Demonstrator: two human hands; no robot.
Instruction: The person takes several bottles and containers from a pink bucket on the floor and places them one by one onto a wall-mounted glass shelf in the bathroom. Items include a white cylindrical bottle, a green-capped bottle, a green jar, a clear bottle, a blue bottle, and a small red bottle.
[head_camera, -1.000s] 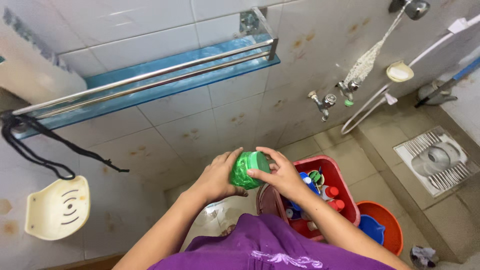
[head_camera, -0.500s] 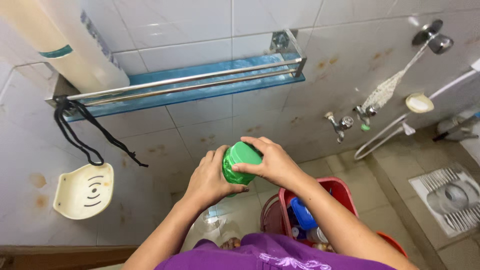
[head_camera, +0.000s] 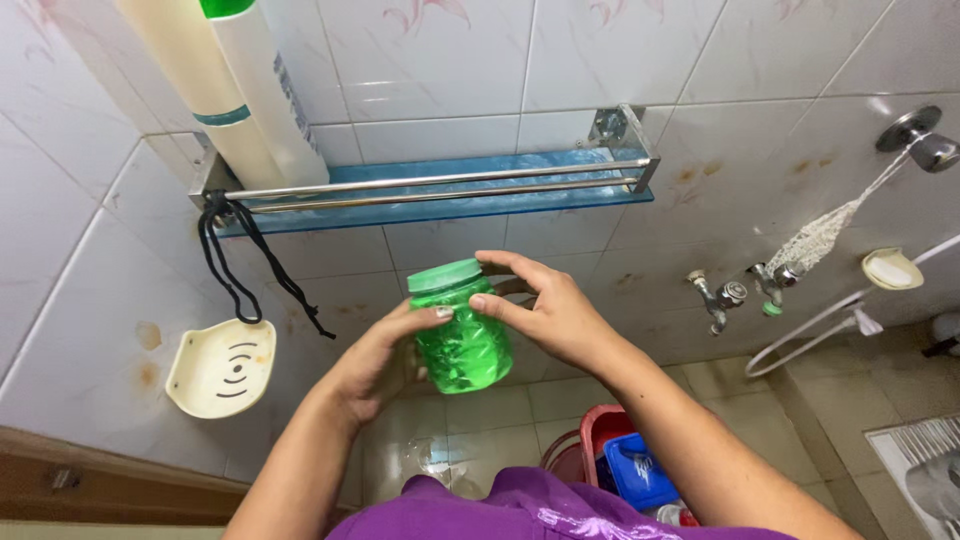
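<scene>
While both sets of fingers (head_camera: 440, 313) are curled closed on it, the green jar (head_camera: 461, 335) is held upright in mid-air, in front of the tiled wall (head_camera: 640, 60) and just below the blue glass shelf (head_camera: 470, 190). The left hand (head_camera: 375, 365) cups the jar body from the side and beneath, apparently to carry its weight. The right hand (head_camera: 555, 320) grips the upper body just under the green lid (head_camera: 445, 275), thumb in front, probably to steady it. The lid sits on the jar. 2 tall bottles (head_camera: 235, 90) stand at the shelf's left end behind its metal rail, and a black cord (head_camera: 250, 265) hangs from the bracket. A cream soap dish (head_camera: 220, 368) is fixed to the wall lower left. Taps (head_camera: 720, 297) are mounted well to the right, and a red basket (head_camera: 600, 440) rests on the floor below the right forearm
</scene>
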